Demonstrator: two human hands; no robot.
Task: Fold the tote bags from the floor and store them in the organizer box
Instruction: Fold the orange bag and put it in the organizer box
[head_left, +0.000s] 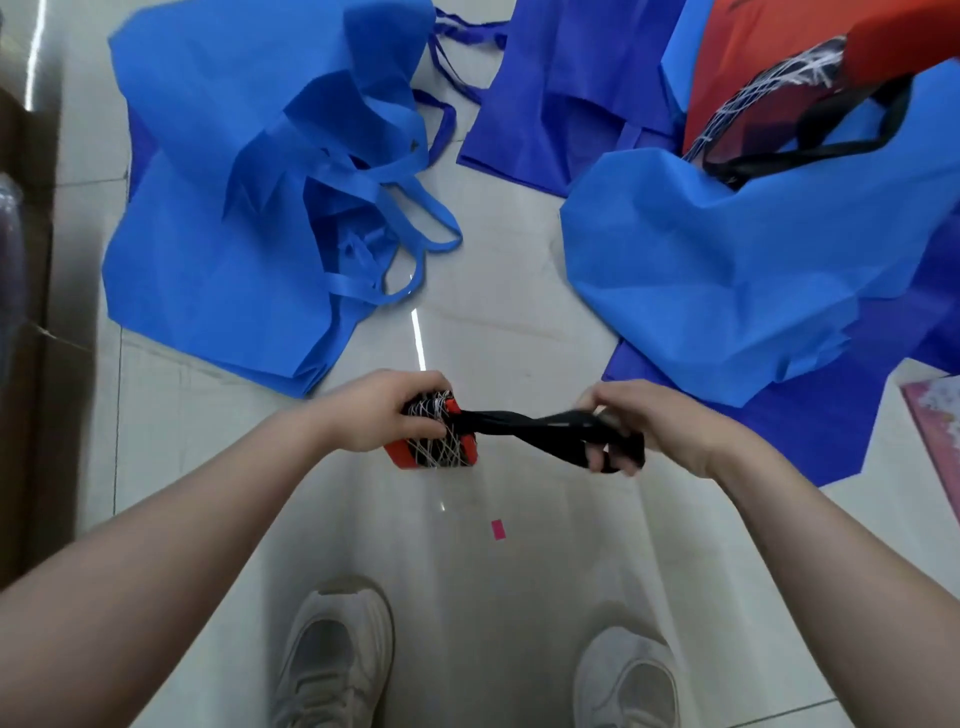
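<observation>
Your left hand (387, 410) grips one folded bag (439, 434), your right hand (641, 423) pinches its black handles (524, 423); blue bags (270, 208) on the far floor remain unfolded.

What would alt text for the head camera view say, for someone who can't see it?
A person's left hand grips a small folded orange tote bag while the right hand pulls its black handles taut. Loose blue tote bags lie on the tiled floor beyond, with white sneakers below.
</observation>
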